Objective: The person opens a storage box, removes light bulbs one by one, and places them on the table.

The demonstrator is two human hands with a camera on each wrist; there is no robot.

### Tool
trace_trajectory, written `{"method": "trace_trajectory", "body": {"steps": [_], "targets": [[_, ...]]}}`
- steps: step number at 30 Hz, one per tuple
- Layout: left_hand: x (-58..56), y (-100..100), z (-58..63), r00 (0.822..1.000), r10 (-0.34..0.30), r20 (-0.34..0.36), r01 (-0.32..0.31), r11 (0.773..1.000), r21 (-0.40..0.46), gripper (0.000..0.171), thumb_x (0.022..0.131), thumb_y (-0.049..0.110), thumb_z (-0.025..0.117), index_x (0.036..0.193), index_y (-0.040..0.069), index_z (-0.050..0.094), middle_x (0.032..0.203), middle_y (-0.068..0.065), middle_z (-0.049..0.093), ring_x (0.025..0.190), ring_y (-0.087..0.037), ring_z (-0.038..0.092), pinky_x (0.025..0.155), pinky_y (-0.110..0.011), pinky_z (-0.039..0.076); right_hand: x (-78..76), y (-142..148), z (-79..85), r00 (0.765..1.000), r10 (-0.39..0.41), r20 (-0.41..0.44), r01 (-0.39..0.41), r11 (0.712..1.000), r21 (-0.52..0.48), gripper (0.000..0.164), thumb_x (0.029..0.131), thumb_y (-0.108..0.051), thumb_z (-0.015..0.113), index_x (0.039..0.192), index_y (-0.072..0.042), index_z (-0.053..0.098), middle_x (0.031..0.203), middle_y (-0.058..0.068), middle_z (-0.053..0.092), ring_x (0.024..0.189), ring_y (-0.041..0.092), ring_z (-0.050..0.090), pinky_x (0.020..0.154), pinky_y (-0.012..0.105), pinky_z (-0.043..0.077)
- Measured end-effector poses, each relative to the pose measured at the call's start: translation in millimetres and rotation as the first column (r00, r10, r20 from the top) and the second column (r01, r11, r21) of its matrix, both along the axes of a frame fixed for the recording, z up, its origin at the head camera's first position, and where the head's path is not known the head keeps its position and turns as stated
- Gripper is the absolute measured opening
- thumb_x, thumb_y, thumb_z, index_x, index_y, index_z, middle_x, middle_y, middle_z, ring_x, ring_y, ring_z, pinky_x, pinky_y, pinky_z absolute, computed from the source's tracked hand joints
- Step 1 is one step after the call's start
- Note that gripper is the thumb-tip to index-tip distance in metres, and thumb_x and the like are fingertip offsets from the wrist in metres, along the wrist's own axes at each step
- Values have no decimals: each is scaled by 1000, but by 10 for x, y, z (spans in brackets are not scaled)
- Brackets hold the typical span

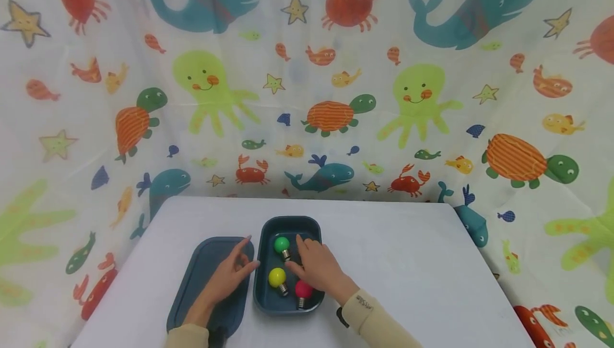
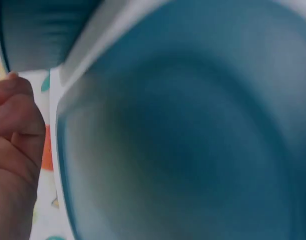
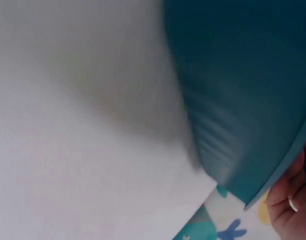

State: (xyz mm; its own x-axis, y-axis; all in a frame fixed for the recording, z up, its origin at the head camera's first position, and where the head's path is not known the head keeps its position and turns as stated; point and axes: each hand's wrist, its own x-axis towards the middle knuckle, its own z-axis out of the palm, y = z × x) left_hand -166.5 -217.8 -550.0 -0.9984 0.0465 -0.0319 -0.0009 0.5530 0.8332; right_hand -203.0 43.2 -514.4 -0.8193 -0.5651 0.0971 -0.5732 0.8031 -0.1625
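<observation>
Inside one box (image 1: 291,226), three bulbs (image 1: 276,276) (green, yellow, red); left fingers (image 1: 239,249), right fingers (image 1: 303,248) loose.

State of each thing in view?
Blue box: upright, uncovered
Blue lid-like piece: flat, left of box
Green bulb: lying in box
Yellow bulb: lying in box
Red bulb: lying in box, partly hidden
Left hand: beside box, holding nothing
Right hand: over box, holding no bulb

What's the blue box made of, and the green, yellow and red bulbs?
The blue box looks like satiny plastic: even colour, moulded-looking ridges. The green bulb, yellow bulb and red bulb have smooth, glossy-looking globes, maybe plastic or glass; I can't tell. Their silvery, ringed bases look like metal.
</observation>
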Motion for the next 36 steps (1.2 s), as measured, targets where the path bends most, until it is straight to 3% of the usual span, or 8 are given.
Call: {"method": "trace_trajectory", "body": {"steps": [4,8,15,26,36], "targets": [[-52,134,-30,999,-1,43,-2,999,54,77,88,40,71,152,23,32,94,-3,48,59,-13,42,55,-27,36,-48,68,48,1000,3,-11,-3,999,-36,73,95,-53,55,144,-1,45,108,7,59,90,19,53,83,36,48],[-83,215,-69,998,8,68,-11,999,48,78,86,39,74,152,25,34,92,-5,46,62,-15,42,56,-29,34,-92,133,71,999,-16,39,19,998,-60,73,94,-51,59,144,-1,44,110,9,59,91,19,52,86,35,48],[-87,258,-127,998,48,33,-50,997,57,78,86,33,75,152,22,35,94,-7,44,64,-16,40,57,-30,31,-157,226,78,995,-22,92,25,999,-37,72,91,-50,64,140,0,49,117,12,59,96,22,55,90,37,49],[-97,315,-175,998,57,40,-61,993,101,80,84,30,77,152,23,35,92,-8,44,65,-17,41,57,-29,31,-248,222,75,997,-14,70,8,996,93,77,76,-54,77,130,-3,56,103,6,56,89,19,51,85,34,48],[-104,336,-144,995,60,80,-69,991,110,81,84,32,77,152,26,34,94,-8,43,67,-19,42,58,-31,32,-309,156,82,1000,17,-16,-12,964,265,77,67,-66,78,116,-8,64,99,3,57,86,18,47,77,30,42]]}}
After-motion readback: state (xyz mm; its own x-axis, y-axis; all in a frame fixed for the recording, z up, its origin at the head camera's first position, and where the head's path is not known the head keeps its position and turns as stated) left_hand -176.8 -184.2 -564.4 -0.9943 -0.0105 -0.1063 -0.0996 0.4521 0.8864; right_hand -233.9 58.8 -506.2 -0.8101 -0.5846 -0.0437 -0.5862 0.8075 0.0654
